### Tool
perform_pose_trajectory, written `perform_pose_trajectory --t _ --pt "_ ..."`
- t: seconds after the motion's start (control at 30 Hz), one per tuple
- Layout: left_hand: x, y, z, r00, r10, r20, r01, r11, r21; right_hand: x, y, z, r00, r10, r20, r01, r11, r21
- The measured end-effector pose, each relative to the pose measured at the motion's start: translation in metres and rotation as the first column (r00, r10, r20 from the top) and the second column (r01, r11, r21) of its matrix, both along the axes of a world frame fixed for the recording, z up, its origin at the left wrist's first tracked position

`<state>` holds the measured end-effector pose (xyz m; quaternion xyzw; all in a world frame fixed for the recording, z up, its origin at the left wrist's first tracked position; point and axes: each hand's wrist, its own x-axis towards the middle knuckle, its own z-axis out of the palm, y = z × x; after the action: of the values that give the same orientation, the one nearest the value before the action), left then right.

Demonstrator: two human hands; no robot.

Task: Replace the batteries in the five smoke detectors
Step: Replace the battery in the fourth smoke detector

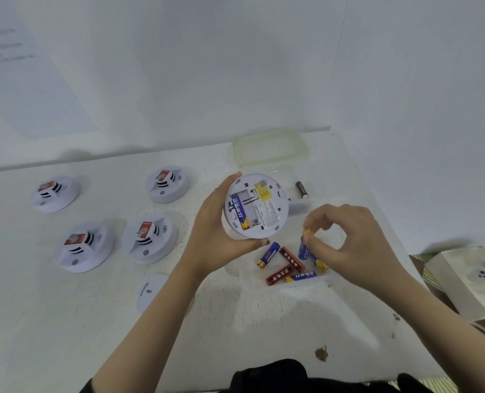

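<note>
Detectors (55, 194) (167, 184) (87, 246) (149, 238): four on table (65, 321), fifth (257, 205) clasped in left hand (216, 231); right hand (349, 245) pinches battery (306, 245).

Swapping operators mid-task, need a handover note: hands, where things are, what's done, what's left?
Left hand holds the open detector, back up. Its seated battery fills one slot; the other slot is empty.
Right hand pinches a loose blue battery above the clear tub of spares.
Back cover lies on the table, near side.
Four detectors sit at left; cannot tell if serviced.
Left: seat the second battery, refit the cover, check the rest.
</note>
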<state>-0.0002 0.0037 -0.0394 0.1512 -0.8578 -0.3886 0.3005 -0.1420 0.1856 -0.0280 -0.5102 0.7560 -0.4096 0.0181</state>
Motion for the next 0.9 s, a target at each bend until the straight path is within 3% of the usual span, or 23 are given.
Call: perform_pose_trajectory --t 0.07,0.27,0.37,0.47,0.63,0.9 --pt "0.000 0.001 -0.001 1.000 0.000 0.013 0.001 1.000 -0.017 -0.001 0.001 -0.005 0.996 0.004 -0.092 0.004 0.997 0.080" --pt "-0.005 0.006 0.000 0.999 -0.042 0.028 0.042 0.999 0.012 0.000 -0.015 0.012 0.968 0.060 -0.246 -0.081 0.994 -0.076" --pt "-0.007 0.008 0.003 0.996 -0.079 0.041 0.077 0.996 0.038 -0.001 -0.028 0.022 0.942 0.166 -0.291 -0.165 0.986 0.026" --pt "-0.009 0.011 0.009 0.995 -0.088 0.055 0.086 0.996 0.029 -0.002 -0.035 0.024 0.947 0.245 -0.207 -0.229 0.968 0.100" --pt "-0.012 0.016 0.009 0.994 -0.096 0.049 0.095 0.995 0.010 -0.002 -0.037 0.020 0.958 0.273 0.091 -0.276 0.961 0.027" --pt "-0.016 0.025 0.013 0.992 -0.122 0.014 0.122 0.992 -0.026 0.000 -0.042 0.018 0.958 0.240 0.156 -0.241 0.970 -0.018"
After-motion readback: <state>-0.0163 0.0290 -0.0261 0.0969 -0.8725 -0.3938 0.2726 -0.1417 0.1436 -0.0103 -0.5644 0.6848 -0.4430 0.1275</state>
